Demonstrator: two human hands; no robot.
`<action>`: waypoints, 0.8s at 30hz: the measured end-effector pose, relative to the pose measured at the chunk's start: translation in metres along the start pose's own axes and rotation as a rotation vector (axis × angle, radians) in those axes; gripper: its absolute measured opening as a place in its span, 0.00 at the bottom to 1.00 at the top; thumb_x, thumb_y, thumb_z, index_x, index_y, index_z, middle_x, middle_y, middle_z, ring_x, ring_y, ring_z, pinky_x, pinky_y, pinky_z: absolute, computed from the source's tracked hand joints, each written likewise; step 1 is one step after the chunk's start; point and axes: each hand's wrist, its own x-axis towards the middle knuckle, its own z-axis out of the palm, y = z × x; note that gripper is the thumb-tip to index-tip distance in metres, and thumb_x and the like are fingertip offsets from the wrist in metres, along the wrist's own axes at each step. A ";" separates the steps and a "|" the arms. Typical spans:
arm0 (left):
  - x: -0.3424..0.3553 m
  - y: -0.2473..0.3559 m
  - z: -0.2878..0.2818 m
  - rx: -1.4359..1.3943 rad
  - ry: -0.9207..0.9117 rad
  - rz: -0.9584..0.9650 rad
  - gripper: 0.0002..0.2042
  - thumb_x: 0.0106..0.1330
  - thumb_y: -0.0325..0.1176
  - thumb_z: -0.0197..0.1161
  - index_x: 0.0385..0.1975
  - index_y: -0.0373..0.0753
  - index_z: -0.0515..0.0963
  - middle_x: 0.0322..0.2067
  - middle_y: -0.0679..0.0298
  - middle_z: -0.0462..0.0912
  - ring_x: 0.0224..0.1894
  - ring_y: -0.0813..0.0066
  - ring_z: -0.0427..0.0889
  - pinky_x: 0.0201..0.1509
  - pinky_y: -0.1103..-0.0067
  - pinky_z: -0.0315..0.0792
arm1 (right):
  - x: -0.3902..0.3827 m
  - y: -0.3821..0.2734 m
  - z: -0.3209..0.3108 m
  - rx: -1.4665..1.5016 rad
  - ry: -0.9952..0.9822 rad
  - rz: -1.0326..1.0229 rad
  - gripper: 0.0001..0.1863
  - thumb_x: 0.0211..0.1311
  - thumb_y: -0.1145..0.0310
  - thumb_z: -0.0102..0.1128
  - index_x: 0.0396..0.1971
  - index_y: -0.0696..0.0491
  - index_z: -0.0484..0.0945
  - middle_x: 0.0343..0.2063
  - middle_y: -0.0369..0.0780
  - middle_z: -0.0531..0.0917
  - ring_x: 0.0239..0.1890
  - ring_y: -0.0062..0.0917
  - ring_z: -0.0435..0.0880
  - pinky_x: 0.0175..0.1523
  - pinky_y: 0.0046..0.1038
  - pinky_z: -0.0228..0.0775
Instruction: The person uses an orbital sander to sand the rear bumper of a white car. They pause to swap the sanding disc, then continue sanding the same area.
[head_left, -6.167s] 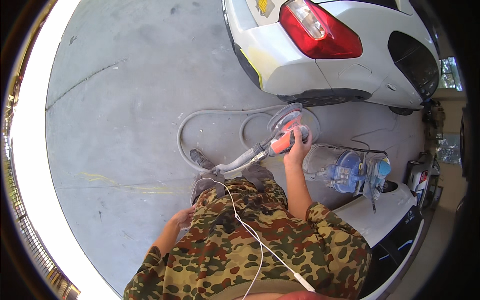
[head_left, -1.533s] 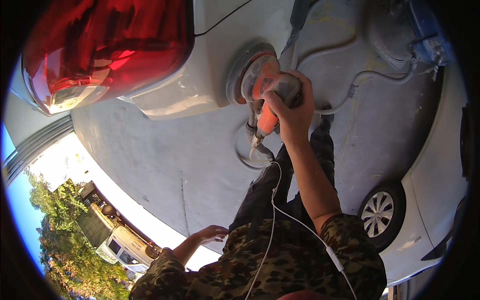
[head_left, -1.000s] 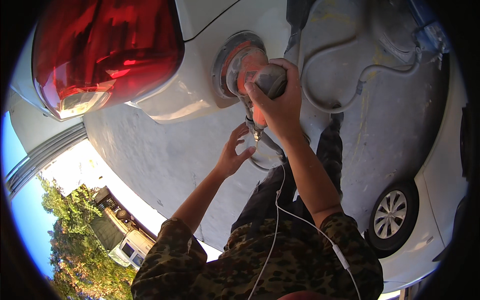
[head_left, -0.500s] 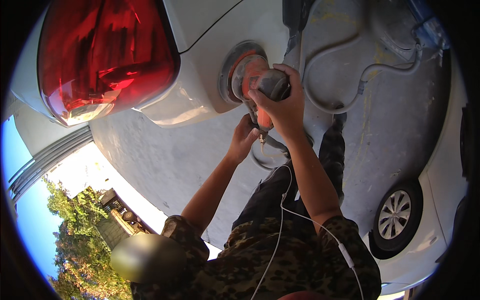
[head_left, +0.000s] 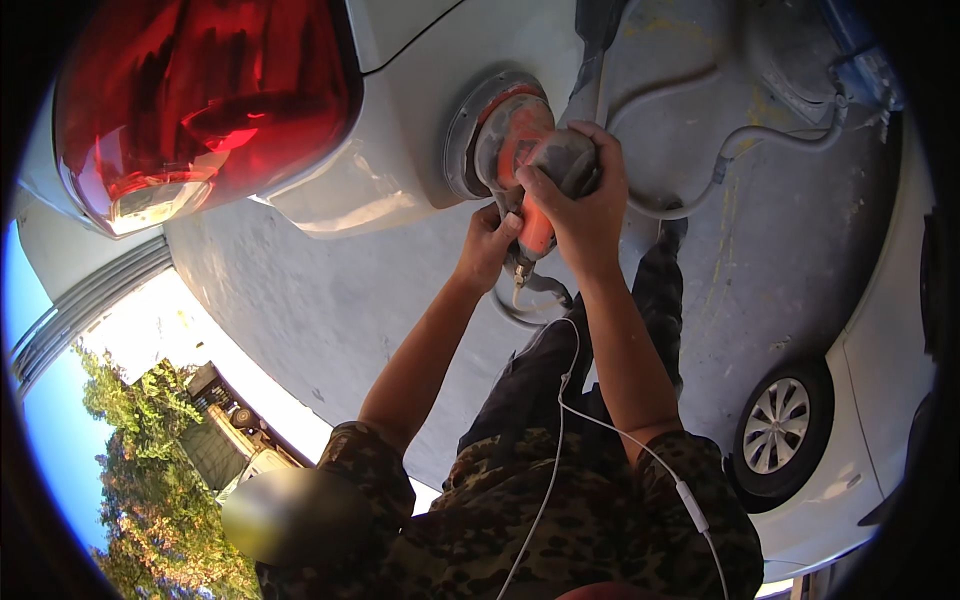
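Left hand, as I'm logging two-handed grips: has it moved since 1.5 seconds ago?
Yes: the left hand has moved up the picture, closer to the white bumper, and now touches the orange sander.

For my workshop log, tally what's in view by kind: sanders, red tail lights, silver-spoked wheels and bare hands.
Sander: 1
Red tail light: 1
Silver-spoked wheel: 1
Left hand and right hand: 2
Total: 5
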 end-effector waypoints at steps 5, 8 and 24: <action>-0.012 -0.001 -0.010 0.111 0.024 0.106 0.50 0.63 0.70 0.72 0.67 0.25 0.71 0.55 0.58 0.83 0.57 0.74 0.80 0.63 0.73 0.74 | -0.001 -0.007 0.017 -0.048 -0.031 -0.079 0.37 0.51 0.64 0.82 0.60 0.55 0.72 0.52 0.43 0.78 0.55 0.31 0.80 0.61 0.35 0.75; -0.029 -0.013 -0.019 0.157 0.048 0.149 0.50 0.63 0.69 0.72 0.70 0.28 0.66 0.57 0.60 0.80 0.58 0.75 0.77 0.62 0.75 0.72 | -0.004 -0.003 0.026 -0.078 -0.047 -0.208 0.34 0.54 0.65 0.81 0.59 0.56 0.73 0.51 0.43 0.78 0.52 0.29 0.79 0.59 0.33 0.75; -0.030 -0.025 -0.013 0.466 0.145 0.240 0.42 0.58 0.34 0.82 0.69 0.32 0.62 0.62 0.52 0.78 0.63 0.66 0.79 0.67 0.69 0.73 | -0.013 0.000 0.039 -0.210 0.002 -0.271 0.36 0.48 0.68 0.82 0.58 0.53 0.73 0.52 0.45 0.77 0.55 0.41 0.82 0.60 0.40 0.76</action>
